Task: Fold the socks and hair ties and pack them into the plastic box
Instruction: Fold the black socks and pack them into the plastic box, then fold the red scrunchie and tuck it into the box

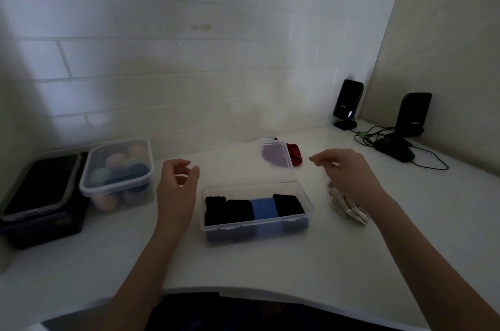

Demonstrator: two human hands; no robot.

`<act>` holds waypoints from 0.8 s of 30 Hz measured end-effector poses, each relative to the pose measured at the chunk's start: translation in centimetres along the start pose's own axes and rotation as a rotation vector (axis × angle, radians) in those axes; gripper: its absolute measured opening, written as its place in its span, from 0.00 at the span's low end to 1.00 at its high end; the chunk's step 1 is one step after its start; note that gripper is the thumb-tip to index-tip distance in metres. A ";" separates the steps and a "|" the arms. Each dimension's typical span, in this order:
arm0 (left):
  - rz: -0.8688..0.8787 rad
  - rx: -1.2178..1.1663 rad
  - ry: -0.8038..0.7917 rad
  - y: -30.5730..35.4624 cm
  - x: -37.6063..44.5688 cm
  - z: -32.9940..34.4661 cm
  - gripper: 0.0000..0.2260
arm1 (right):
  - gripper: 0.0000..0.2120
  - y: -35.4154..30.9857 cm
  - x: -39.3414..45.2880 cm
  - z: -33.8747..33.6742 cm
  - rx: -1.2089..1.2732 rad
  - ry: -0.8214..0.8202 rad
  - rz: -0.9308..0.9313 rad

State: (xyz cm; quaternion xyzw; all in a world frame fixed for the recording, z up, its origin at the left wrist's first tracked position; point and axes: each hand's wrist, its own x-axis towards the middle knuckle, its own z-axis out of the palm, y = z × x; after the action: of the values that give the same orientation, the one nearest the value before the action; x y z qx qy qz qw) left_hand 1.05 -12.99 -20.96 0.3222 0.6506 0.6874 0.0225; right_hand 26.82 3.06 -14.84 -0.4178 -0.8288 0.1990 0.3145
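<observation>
Dark clothing (230,314) is seen at the bottom edge, just below the curved front rim of the white table (270,268). Above it two bare forearms reach forward over the tabletop. At the centre the clear plastic box (257,227) stands open, and four folded pieces are packed side by side in it: two black ones on the left, a blue folded sock (263,207) next, and another black one on the right. Its clear lid (277,154) lies behind the box on the table, partly covering a dark red hair tie (295,154). The left hand (177,184) is held raised just left of the box, its fingers loosely curled and apart, and nothing is gripped in it. The right hand (349,171) is held to the right of the box, fingers slack and spread, with nothing held; beneath its wrist a crumpled striped white sock (349,208) lies on the table. At the far left a lidded clear container (116,171) of pastel-coloured balls is set beside a phone (40,184) that rests on a dark box. Two black speakers (349,103) and a mouse with cables are placed in the far right corner.
</observation>
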 end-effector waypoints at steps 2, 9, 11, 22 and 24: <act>-0.090 -0.016 -0.029 -0.4 0.4 0.2 0.06 | 0.18 1.3 0.7 0.6 0.004 -0.040 0.045; -0.118 -0.048 -0.088 -1.0 0.6 0.1 0.04 | 0.21 3.0 3.7 3.3 -0.172 -0.210 -0.001; -0.065 -0.002 -0.086 -1.0 0.4 0.0 0.04 | 0.24 2.6 4.9 4.4 -0.190 -0.302 -0.021; 0.105 0.161 -0.109 -1.2 -0.3 0.2 0.08 | 0.15 2.4 6.2 8.7 -0.189 -0.326 -0.096; 0.118 0.164 -0.105 -1.3 -0.3 0.2 0.09 | 0.11 2.4 6.0 8.6 -0.211 -0.263 -0.102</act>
State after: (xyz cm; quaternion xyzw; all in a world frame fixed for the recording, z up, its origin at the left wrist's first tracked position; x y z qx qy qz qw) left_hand 0.89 -12.75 -22.23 0.3961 0.6824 0.6142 -0.0106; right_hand 19.56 8.82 -20.35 -0.3764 -0.8991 0.1478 0.1676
